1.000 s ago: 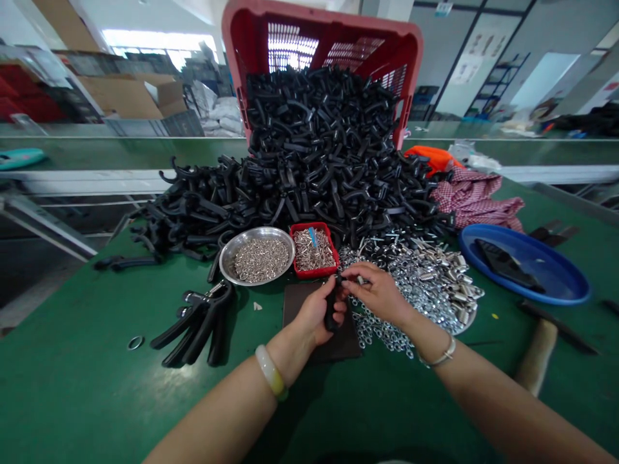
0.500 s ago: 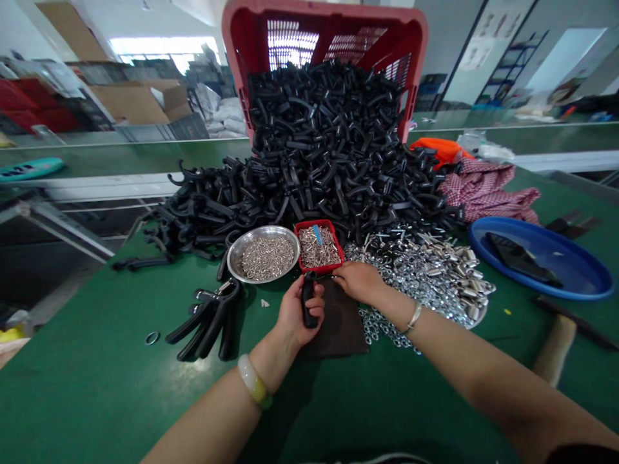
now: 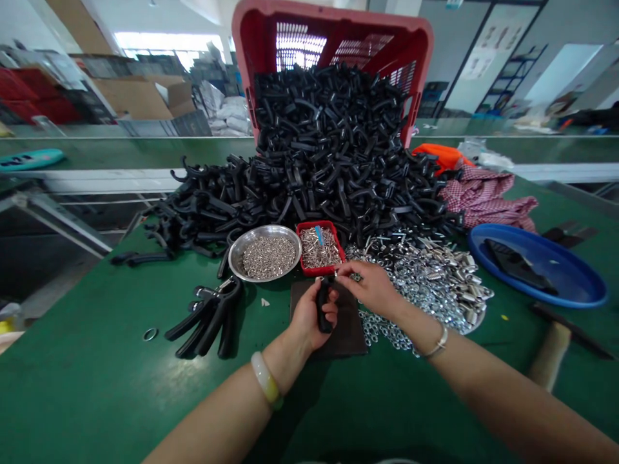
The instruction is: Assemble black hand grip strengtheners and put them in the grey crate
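My left hand (image 3: 309, 316) grips a black plastic handle (image 3: 324, 308) upright over a dark mat (image 3: 348, 335). My right hand (image 3: 368, 290) reaches across, its fingertips pinching a small metal part (image 3: 337, 274) at the handle's top end. Just beyond the hands sit a red tray of metal pins (image 3: 319, 248) and a steel bowl of small metal parts (image 3: 265, 256). A heap of silver washers and springs (image 3: 425, 283) lies to the right. Several assembled black spring grips (image 3: 207, 320) lie to the left.
A huge pile of black plastic handles (image 3: 329, 148) spills from a tipped red crate (image 3: 333, 38) across the green workbench (image 3: 97, 386). On the right are a blue tray holding black pieces (image 3: 570, 277), checked cloth (image 3: 488, 201) and a wooden-handled tool (image 3: 549, 356).
My right hand has moved from beside the handle up to its top end, with the fingertips now pinching there. My left hand and the handle have shifted slightly right.
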